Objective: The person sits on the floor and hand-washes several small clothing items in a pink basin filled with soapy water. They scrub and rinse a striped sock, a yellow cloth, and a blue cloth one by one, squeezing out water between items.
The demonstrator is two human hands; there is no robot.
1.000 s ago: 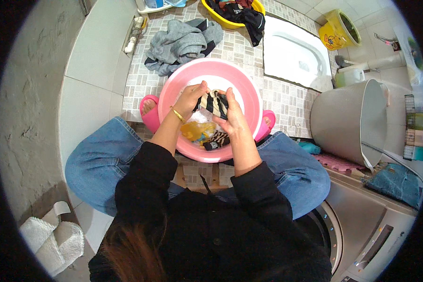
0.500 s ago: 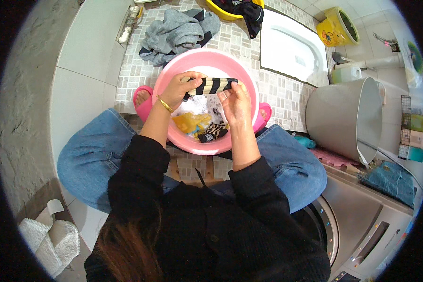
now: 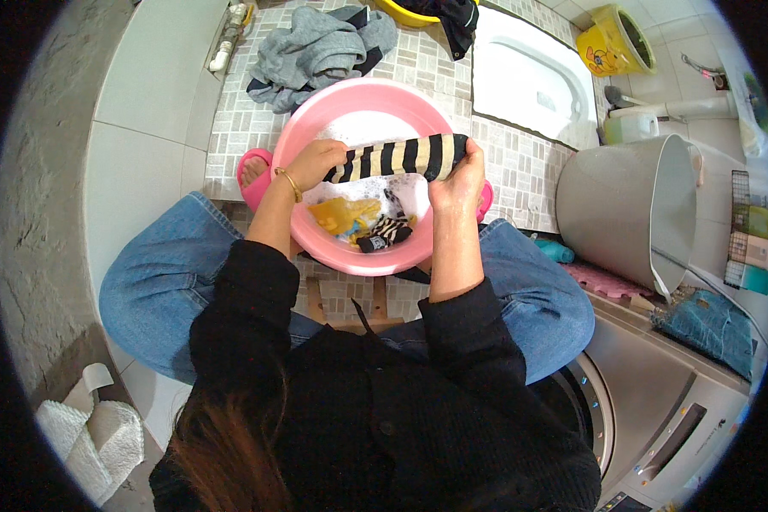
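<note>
A black-and-cream striped sock (image 3: 397, 160) is stretched sideways above a pink basin (image 3: 369, 263). My left hand (image 3: 314, 164) grips one end of it, and my right hand (image 3: 459, 179) grips the other. Below the sock, white suds (image 3: 350, 128) cover part of the water. Yellow cloth (image 3: 343, 215) lies in the basin, and beside it is another striped item (image 3: 386, 232) with a dark end, which looks like a second sock. A gold bracelet (image 3: 290, 184) sits on my left wrist.
Grey clothes (image 3: 311, 51) lie on the tiled floor behind the basin. A yellow tub (image 3: 414, 14) holds dark clothes. To the right are a squat toilet (image 3: 533, 77), a tall grey bin (image 3: 614, 200), a yellow bucket (image 3: 606, 43) and a washing machine (image 3: 648, 392).
My right hand has moved right and my left hand slightly left, pulling the sock out longer. More of its stripes now show between them.
</note>
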